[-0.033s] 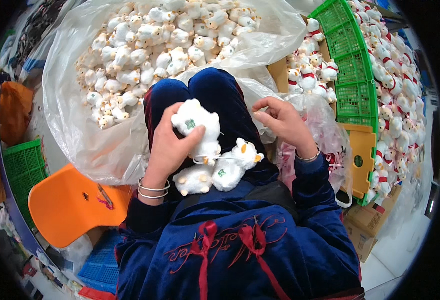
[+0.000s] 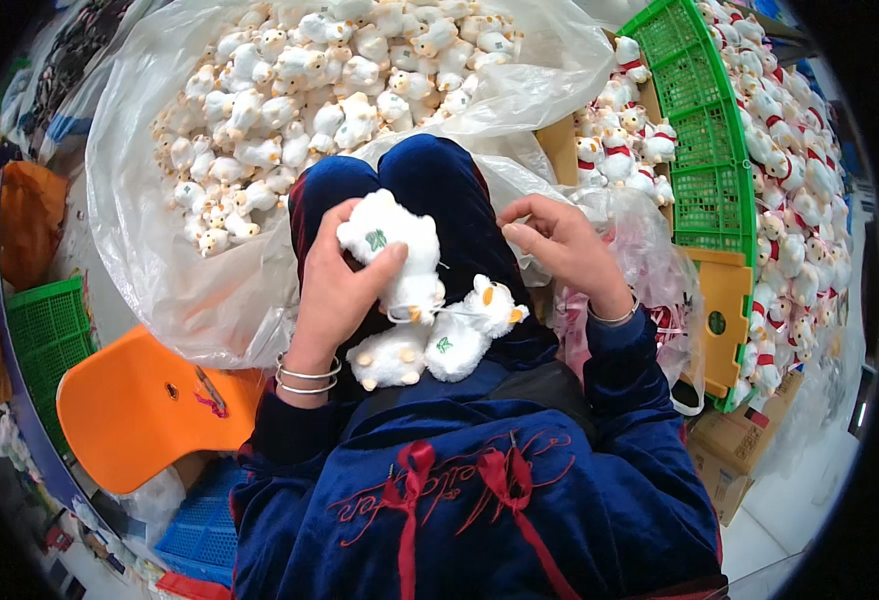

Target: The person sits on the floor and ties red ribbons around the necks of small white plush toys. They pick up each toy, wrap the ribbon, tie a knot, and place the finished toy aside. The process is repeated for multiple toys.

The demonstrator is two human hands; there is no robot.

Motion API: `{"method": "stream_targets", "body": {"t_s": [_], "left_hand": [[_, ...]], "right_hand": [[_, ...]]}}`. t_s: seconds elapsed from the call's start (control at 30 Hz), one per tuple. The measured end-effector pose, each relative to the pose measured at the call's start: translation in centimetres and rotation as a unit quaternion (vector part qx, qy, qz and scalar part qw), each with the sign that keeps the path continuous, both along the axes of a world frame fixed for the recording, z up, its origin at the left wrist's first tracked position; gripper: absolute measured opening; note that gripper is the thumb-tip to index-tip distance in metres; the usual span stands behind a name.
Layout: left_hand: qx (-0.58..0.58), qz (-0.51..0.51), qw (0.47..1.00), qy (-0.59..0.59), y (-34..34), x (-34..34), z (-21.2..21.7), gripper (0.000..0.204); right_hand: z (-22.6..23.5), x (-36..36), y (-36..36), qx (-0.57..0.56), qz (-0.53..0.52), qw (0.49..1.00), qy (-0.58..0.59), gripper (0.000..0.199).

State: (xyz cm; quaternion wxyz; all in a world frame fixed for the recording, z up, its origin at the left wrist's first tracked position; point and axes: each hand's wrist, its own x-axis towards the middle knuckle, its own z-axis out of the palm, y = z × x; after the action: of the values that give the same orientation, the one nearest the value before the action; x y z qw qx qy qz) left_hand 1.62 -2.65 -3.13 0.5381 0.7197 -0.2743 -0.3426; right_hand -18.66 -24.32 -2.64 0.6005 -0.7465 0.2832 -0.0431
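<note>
Over my lap, my left hand (image 2: 345,265) grips a white plush toy (image 2: 397,240) with a green mark on its body. The thumb presses its side, and its small orange-and-white end hangs downward. A thin white strand crosses near that lower end. Two more white plush toys lie against it on my lap: one with an orange beak-like patch (image 2: 470,335), and one with pale round feet (image 2: 390,357). Off to the right, my right hand (image 2: 565,245) hovers apart from the toys. Its thumb and forefinger have a gap between them, and the other fingers are partly curled.
A big clear plastic bag (image 2: 130,240) full of white plush toys lies beyond my knees. At right are a box (image 2: 558,150) of toys with red scarves, a green crate (image 2: 695,130), and a clear bag (image 2: 680,290) of red items. An orange chair (image 2: 110,420) stands left.
The held toy and my left hand have shifted very slightly. My right hand has edged a little to the left. The toys on my lap stay in place.
</note>
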Motion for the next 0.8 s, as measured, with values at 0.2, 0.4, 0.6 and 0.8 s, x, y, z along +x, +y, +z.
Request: {"method": "stream_targets", "body": {"t_s": [0.2,0.4,0.6,0.8], "left_hand": [[-0.072,0.075,0.993,0.053,-1.8,0.1,0.8,0.065],[-0.053,0.087,0.971,-0.218,-2.0,0.0,0.2,0.057],[-0.085,0.123,0.937,-0.315,-1.7,0.4,-1.1,0.060],[-0.083,0.176,0.967,-0.165,-1.7,0.6,-0.8,0.060]], "right_hand": [[2.8,3.1,4.2,-0.078,0.116,0.987,-0.076,0.044],[1.2,3.9,6.4,-0.014,0.080,0.996,-0.047,0.030],[2.0,3.5,6.0,0.042,0.098,0.994,0.016,0.011],[2.0,3.0,5.0,0.036,0.144,0.989,0.006,0.012]]}}
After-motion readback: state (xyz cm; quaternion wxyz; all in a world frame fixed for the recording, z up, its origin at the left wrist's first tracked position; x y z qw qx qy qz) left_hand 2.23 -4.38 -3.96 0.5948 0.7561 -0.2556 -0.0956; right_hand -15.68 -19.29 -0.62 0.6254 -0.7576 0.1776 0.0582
